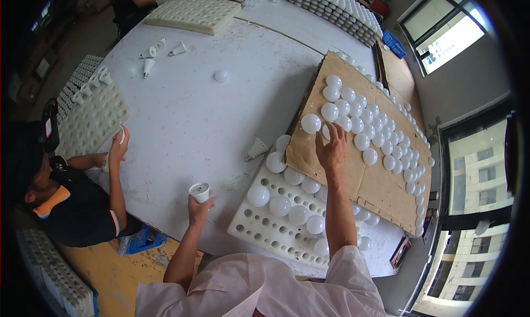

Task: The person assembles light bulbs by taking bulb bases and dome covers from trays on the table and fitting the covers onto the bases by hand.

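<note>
My left hand point(199, 209) is closed around a white LED bulb base point(200, 190), cup-shaped, with its wide open end facing up. My right hand point(333, 149) reaches over a cardboard sheet point(353, 176) covered with rows of white dome-shaped bulb covers point(370, 157). Its thumb and fingers close about one bulb cover point(326, 131) at the near left of the group, partly hidden by the fingers. Between my hands, a bulb with a white body point(257, 149) lies on its side against the foam tray.
Beneath the cardboard sits a white foam tray point(265, 227) with holes and more covers. One loose cover point(222, 76) and several bulb bases point(148, 68) lie on the white table point(182, 112). At left, a co-worker point(83, 206) works beside another foam tray point(102, 118). Stacked trays stand far off.
</note>
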The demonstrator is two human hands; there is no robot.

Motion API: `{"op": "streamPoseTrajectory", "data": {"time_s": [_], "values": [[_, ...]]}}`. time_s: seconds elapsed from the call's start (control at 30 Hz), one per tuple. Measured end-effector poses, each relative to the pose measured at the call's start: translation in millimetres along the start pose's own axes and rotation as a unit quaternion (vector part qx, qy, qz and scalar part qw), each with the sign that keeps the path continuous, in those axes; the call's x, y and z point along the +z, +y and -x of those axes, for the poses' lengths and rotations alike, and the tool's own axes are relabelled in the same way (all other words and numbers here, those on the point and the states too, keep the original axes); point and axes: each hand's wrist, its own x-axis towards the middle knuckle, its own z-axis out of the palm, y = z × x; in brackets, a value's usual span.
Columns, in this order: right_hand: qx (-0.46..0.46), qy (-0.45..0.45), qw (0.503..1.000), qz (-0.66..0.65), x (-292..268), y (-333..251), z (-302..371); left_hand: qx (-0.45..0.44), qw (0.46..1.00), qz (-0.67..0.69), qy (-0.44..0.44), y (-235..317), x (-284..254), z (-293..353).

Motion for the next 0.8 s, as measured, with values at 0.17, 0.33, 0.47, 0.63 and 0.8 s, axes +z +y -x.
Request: {"op": "streamPoseTrajectory", "data": {"time_s": [0.17,0.33,0.47,0.63,0.8], "values": [[0.107,-0.121,0.981,0.106,1,30,-4,-0.035,0.998,0.028,-0.049,-32,-52,55],[0.066,-0.151,0.985,0.057,-5,71,23,-0.013,0.990,0.039,-0.136,-29,-53,78],[0.213,-0.133,0.959,-0.133,-43,50,47,0.022,0.976,0.044,-0.213,-3,-31,99],[0.298,-0.005,0.633,-0.715,-106,33,122,0.056,0.930,-0.047,-0.361,40,19,123],[0.276,-0.088,0.637,-0.715,-123,-19,183,0.024,0.878,-0.128,-0.461,84,68,152]]}}
